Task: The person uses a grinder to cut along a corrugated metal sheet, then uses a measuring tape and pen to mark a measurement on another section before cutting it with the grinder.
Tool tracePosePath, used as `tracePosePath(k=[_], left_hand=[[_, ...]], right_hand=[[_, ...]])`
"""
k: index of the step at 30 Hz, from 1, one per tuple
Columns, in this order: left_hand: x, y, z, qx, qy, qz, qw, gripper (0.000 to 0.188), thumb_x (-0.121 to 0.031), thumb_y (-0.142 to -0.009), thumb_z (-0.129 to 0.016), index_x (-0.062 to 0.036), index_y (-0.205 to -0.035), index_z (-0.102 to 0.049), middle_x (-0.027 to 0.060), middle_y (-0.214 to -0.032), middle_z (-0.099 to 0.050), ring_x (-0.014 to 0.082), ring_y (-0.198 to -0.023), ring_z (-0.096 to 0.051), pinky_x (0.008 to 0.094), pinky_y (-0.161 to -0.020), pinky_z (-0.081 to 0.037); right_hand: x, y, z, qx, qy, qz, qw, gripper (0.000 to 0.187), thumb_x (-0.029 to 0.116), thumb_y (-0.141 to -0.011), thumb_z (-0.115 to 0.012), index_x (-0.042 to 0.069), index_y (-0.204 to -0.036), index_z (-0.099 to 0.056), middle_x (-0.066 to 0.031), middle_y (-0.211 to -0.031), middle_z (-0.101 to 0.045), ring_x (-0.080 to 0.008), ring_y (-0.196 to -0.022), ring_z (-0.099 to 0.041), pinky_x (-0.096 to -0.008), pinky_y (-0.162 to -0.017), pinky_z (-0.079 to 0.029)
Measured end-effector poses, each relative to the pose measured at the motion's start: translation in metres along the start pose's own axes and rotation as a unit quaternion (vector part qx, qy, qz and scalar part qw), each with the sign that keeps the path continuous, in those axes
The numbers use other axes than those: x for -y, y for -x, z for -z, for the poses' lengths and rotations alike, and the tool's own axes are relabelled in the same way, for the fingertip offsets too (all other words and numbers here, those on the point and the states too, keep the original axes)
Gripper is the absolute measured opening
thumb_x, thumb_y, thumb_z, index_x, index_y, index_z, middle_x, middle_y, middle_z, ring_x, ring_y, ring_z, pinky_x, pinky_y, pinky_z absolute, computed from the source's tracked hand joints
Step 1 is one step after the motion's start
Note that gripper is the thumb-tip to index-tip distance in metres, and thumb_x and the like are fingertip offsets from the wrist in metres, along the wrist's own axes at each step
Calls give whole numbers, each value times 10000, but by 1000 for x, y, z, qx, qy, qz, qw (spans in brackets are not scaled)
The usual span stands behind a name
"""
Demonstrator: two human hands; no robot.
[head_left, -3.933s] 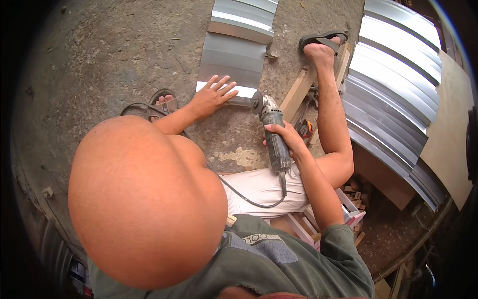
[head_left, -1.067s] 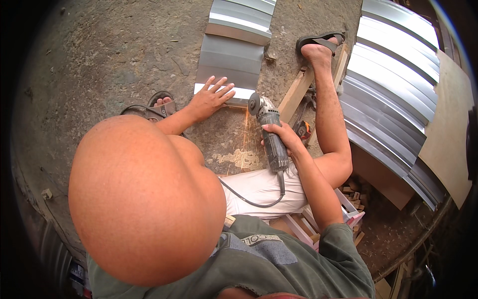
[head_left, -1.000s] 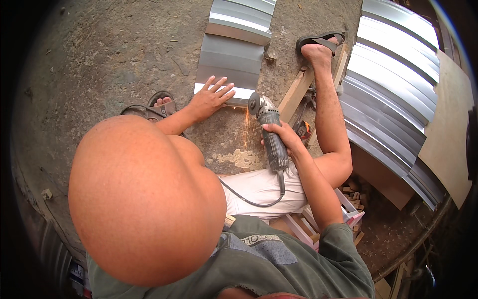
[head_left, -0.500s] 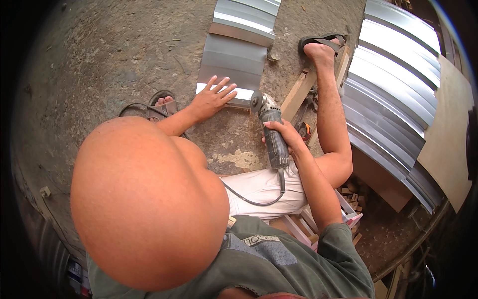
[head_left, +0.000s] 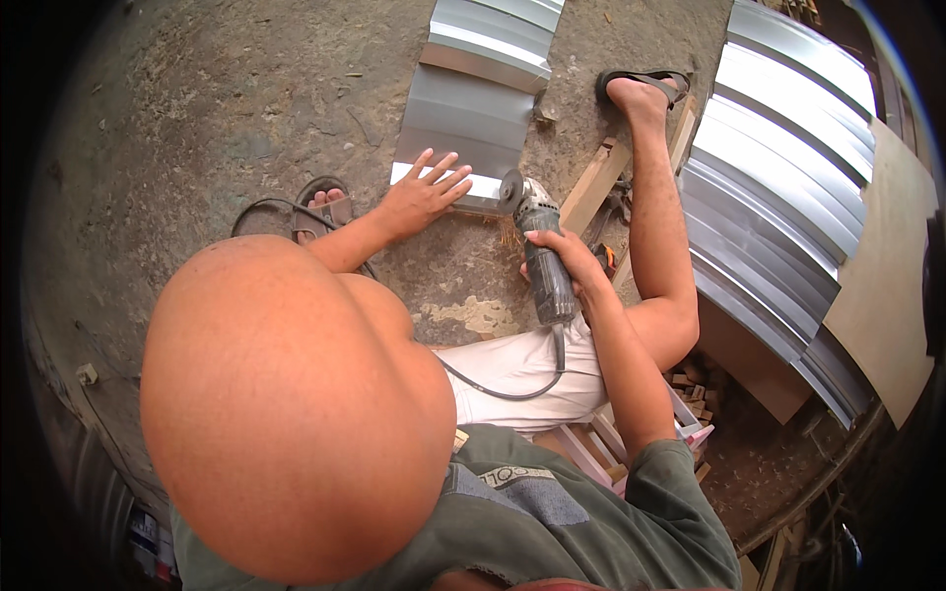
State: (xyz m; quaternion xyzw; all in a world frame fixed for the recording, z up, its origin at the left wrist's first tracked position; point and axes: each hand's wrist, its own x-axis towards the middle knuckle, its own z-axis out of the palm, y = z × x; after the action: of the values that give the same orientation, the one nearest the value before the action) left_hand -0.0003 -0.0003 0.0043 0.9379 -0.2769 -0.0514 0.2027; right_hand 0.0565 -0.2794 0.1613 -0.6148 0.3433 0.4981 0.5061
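A narrow strip of ribbed, shiny metal sheet (head_left: 465, 113) lies on the rough floor and runs off the top of the view. My left hand (head_left: 419, 205) rests flat, fingers spread, on the sheet's near end. In my right hand (head_left: 567, 258) is a grey angle grinder (head_left: 548, 271), gripped round its body. Its disc (head_left: 510, 189) is at the near right corner of the sheet, and small orange sparks or specks show just below it. Whether the disc touches the metal I cannot tell. The grinder's cord (head_left: 527, 397) loops down over my white shorts.
Wooden bars (head_left: 594, 185) and some tools lie beside my right leg. Farther right, larger ribbed metal sheets (head_left: 764, 202) lean with a pale board (head_left: 880, 281) on them. A pale slatted seat (head_left: 588, 455) is under me. My sandalled left foot (head_left: 323, 209) stands near the cord.
The view has shifted slightly. The grinder's disc stays at the sheet's near right corner, with orange specks now more visible below it. Both hands keep their places.
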Motion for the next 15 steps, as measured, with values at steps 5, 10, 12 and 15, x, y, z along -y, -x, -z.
tracePosePath(k=[5,10,12,15], left_hand=[[0,0,-1,2,9,1,1000,623,-294,-963,-623,-169,-1539,-420,9,-1614,-395,262,-1534,-278,538,-1269,-164],[-1,-2,4,24,-5,2,1000,593,-338,-999,-573,-177,-1547,-411,0,-1619,-389,255,-1536,-275,546,-1268,-161],[-1,-1,3,25,2,5,1000,591,-339,-1001,-571,-177,-1546,-412,-1,-1622,-384,255,-1537,-271,546,-1270,-156],[0,0,-1,21,1,3,1000,586,-339,-1003,-567,-176,-1545,-414,1,-1627,-376,256,-1538,-268,546,-1271,-149]], right_hand=[[3,-1,-1,-3,-8,-4,1000,441,233,-871,-770,-33,-1117,-518,-130,-848,-646,-221,-656,-717,-339,-563,-622],[0,-6,3,7,-17,-9,1000,460,236,-874,-770,-46,-1125,-505,-137,-841,-648,-219,-648,-716,-330,-550,-624],[3,-4,1,3,-9,-10,1000,456,235,-873,-771,-45,-1122,-510,-136,-842,-649,-220,-648,-717,-326,-549,-624],[4,-2,-2,-8,-6,-8,1000,449,234,-868,-775,-41,-1112,-517,-131,-841,-648,-220,-650,-717,-321,-547,-621]])
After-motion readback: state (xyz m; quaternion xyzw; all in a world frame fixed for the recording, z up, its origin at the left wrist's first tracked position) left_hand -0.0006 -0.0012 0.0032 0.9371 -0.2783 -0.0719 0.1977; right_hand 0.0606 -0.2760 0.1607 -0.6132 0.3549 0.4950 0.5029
